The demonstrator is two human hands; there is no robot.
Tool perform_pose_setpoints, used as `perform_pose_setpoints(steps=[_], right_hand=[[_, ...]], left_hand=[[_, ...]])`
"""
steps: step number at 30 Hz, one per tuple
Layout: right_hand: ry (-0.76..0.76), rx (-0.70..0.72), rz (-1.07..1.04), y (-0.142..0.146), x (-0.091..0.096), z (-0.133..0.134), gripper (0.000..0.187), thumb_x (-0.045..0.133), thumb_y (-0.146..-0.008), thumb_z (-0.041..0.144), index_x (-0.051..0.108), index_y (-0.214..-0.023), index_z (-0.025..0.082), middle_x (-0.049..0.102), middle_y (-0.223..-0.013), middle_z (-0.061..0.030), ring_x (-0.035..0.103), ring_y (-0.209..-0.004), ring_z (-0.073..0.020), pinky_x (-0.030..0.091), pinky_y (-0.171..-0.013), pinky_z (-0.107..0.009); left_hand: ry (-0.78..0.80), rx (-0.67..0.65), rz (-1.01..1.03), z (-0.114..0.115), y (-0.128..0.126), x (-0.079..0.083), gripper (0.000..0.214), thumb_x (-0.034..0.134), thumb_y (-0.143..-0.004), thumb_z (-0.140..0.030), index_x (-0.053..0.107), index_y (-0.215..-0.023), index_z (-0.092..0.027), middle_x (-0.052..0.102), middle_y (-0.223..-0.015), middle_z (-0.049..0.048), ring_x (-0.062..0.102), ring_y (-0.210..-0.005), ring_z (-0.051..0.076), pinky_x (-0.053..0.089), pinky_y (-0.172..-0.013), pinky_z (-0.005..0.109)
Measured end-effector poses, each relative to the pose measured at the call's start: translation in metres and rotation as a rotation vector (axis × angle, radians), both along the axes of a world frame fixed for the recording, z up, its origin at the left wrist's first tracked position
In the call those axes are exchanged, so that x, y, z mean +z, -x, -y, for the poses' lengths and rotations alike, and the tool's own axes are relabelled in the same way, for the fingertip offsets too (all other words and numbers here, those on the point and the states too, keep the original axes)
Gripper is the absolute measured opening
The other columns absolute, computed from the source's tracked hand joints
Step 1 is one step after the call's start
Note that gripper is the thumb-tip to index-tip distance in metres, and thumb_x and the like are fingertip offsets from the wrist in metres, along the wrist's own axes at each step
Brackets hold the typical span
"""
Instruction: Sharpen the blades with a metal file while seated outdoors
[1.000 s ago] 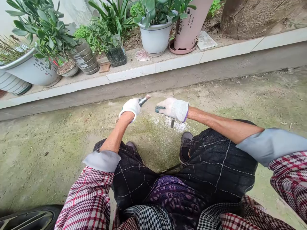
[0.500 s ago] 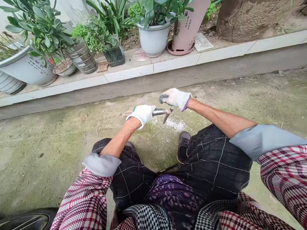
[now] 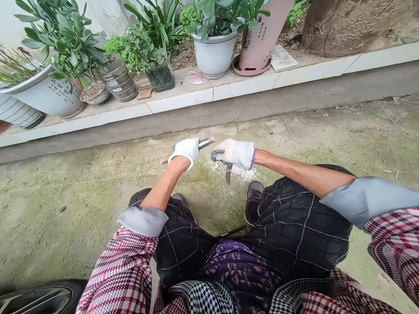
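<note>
My left hand (image 3: pixel 186 150), in a white knit glove, is closed around a wooden stick (image 3: pixel 164 161). Shiny wire (image 3: pixel 205 142) is wound about the stick near its right end, and the bare wood tip shows beyond it. My right hand (image 3: pixel 233 152), in a similar glove with a dark palm, is closed just right of that tip, apart from it. A dark, narrow, slightly curved piece (image 3: pixel 228 173) sticks out below the right hand and seems held in it; its upper part is hidden. White powder or crumbs (image 3: pixel 244 173) lie on the ground beneath.
A tiled ledge (image 3: pixel 180 102) runs across the back, bearing a white pot (image 3: pixel 215 54), a pink planter (image 3: pixel 258 48), a clear plastic container (image 3: pixel 118 78) and other plants. A log (image 3: pixel 353 28) lies at the right. A wheel (image 3: pixel 42 298) shows at the lower left.
The left hand has moved slightly left and the stick's wired end now tilts up. My right hand has come down, with the dark piece lower and apart from the stick.
</note>
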State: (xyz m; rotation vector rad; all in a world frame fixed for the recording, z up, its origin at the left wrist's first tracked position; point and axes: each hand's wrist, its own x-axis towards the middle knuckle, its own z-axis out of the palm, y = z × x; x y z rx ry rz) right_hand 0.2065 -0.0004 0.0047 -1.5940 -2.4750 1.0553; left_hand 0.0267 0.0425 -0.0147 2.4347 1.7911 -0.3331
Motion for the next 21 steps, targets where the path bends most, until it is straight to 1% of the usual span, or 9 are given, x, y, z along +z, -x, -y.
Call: perform_pose_setpoints(steps=[2,5,8,10,12,14,16,18,21], right_hand=[[-0.098,-0.001,0.010,-0.005,0.003,-0.006,0.024,0.050,-0.088,0.026,0.071,-0.087,0.015,0.062,-0.065,-0.0008,0.047,-0.055,-0.0094,0.033,-0.052,-0.022],[-0.218,-0.016,0.022,-0.017,0.000,-0.024,0.022,0.051,-0.086,0.025,0.072,-0.087,0.017,0.065,-0.072,-0.0013,0.050,-0.060,-0.0107,0.034,-0.057,-0.023],[-0.185,-0.074,-0.009,-0.027,-0.003,-0.037,0.022,0.053,-0.083,0.024,0.073,-0.090,0.017,0.068,-0.075,-0.0014,0.054,-0.063,-0.0115,0.037,-0.060,-0.023],[-0.107,-0.119,-0.081,-0.029,-0.004,-0.039,0.021,0.054,-0.082,0.022,0.073,-0.088,0.016,0.067,-0.072,-0.0013,0.054,-0.060,-0.0111,0.039,-0.059,-0.023],[0.003,-0.190,-0.196,-0.027,-0.003,-0.036,0.019,0.055,-0.082,0.023,0.072,-0.087,0.013,0.065,-0.068,-0.0021,0.052,-0.055,-0.0100,0.041,-0.054,-0.023],[0.107,-0.256,-0.316,-0.023,-0.005,-0.033,0.020,0.054,-0.085,0.024,0.069,-0.090,0.012,0.063,-0.065,-0.0029,0.050,-0.049,-0.0088,0.042,-0.049,-0.022],[0.150,-0.281,-0.355,-0.017,-0.009,-0.030,0.020,0.052,-0.087,0.022,0.068,-0.092,0.011,0.062,-0.063,-0.0027,0.049,-0.046,-0.0079,0.042,-0.046,-0.020],[0.142,-0.240,-0.311,-0.010,-0.014,-0.027,0.019,0.050,-0.086,0.019,0.067,-0.091,0.012,0.061,-0.062,-0.0021,0.048,-0.046,-0.0073,0.040,-0.044,-0.018],[0.136,-0.161,-0.227,-0.002,-0.018,-0.022,0.021,0.049,-0.086,0.020,0.068,-0.089,0.013,0.061,-0.061,-0.0021,0.047,-0.045,-0.0070,0.036,-0.041,-0.017]], left_hand=[[0.055,-0.076,-0.069,0.003,-0.004,-0.004,0.031,0.046,-0.088,-0.021,0.068,-0.110,-0.019,0.071,-0.088,0.0134,0.067,-0.084,0.025,0.049,-0.076,0.034],[0.146,-0.191,-0.081,0.008,-0.012,-0.005,0.029,0.049,-0.087,-0.023,0.069,-0.107,-0.021,0.071,-0.085,0.0106,0.066,-0.080,0.023,0.049,-0.076,0.033],[0.169,-0.242,0.017,0.012,-0.015,-0.001,0.026,0.053,-0.084,-0.027,0.071,-0.102,-0.023,0.070,-0.082,0.0074,0.065,-0.076,0.022,0.049,-0.073,0.033],[0.167,-0.242,0.171,0.014,-0.014,0.003,0.022,0.056,-0.082,-0.029,0.071,-0.096,-0.022,0.069,-0.080,0.0052,0.064,-0.074,0.021,0.049,-0.071,0.033],[0.178,-0.187,0.389,0.015,-0.011,0.008,0.020,0.060,-0.079,-0.029,0.071,-0.093,-0.019,0.068,-0.078,0.0034,0.062,-0.071,0.018,0.049,-0.067,0.029],[0.218,-0.059,0.617,0.018,-0.009,0.013,0.023,0.063,-0.075,-0.025,0.070,-0.096,-0.016,0.066,-0.076,0.0024,0.059,-0.065,0.014,0.048,-0.060,0.025],[0.290,0.093,0.822,0.020,-0.006,0.017,0.031,0.064,-0.073,-0.021,0.067,-0.104,-0.015,0.064,-0.074,0.0015,0.055,-0.057,0.010,0.045,-0.051,0.021],[0.393,0.203,1.017,0.021,-0.003,0.023,0.041,0.065,-0.074,-0.021,0.064,-0.115,-0.016,0.060,-0.070,-0.0006,0.048,-0.050,0.007,0.041,-0.044,0.019],[0.579,0.228,1.314,0.020,0.004,0.034,0.050,0.063,-0.081,-0.032,0.056,-0.128,-0.019,0.049,-0.063,-0.0057,0.034,-0.042,0.004,0.034,-0.040,0.017]])
